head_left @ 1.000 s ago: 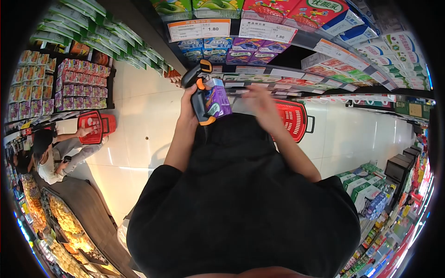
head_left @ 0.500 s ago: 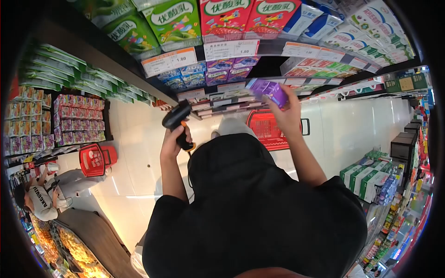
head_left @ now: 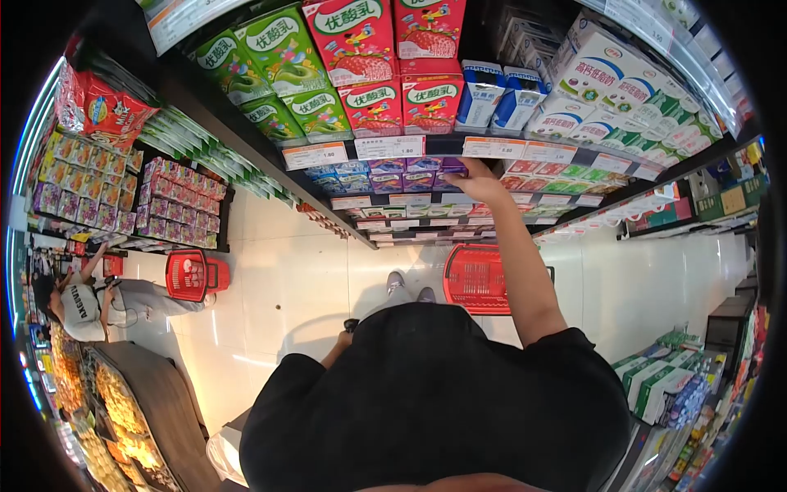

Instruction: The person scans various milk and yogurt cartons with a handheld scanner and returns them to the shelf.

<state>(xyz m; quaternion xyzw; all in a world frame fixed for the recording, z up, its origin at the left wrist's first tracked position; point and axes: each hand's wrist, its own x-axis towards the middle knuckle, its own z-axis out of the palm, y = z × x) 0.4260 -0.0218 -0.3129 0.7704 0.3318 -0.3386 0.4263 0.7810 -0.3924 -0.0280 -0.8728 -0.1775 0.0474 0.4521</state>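
My right hand (head_left: pixel 478 182) reaches into the shelf below the price-label strip, its fingers closed around a purple drink carton (head_left: pixel 452 174) beside a row of similar purple cartons (head_left: pixel 403 175). The fingertips are partly hidden by the shelf edge. Low by my body, my left hand (head_left: pixel 339 341) is mostly covered by my black shirt. Only the dark end of the barcode scanner (head_left: pixel 351 325) shows there. Red cartons (head_left: pixel 361 66) and green cartons (head_left: pixel 291 49) stand on the shelf above.
A red shopping basket (head_left: pixel 475 279) sits on the floor right of my feet. Price labels (head_left: pixel 390 148) line the shelf edge. At the left, another person (head_left: pixel 82 307) stands near a second red basket (head_left: pixel 187 275). White milk cartons (head_left: pixel 611 70) fill the upper right shelf.
My right hand has moved forward with the purple carton, from above the basket into the shelf. My left hand has drawn back toward my body with the scanner. The view has tilted up.
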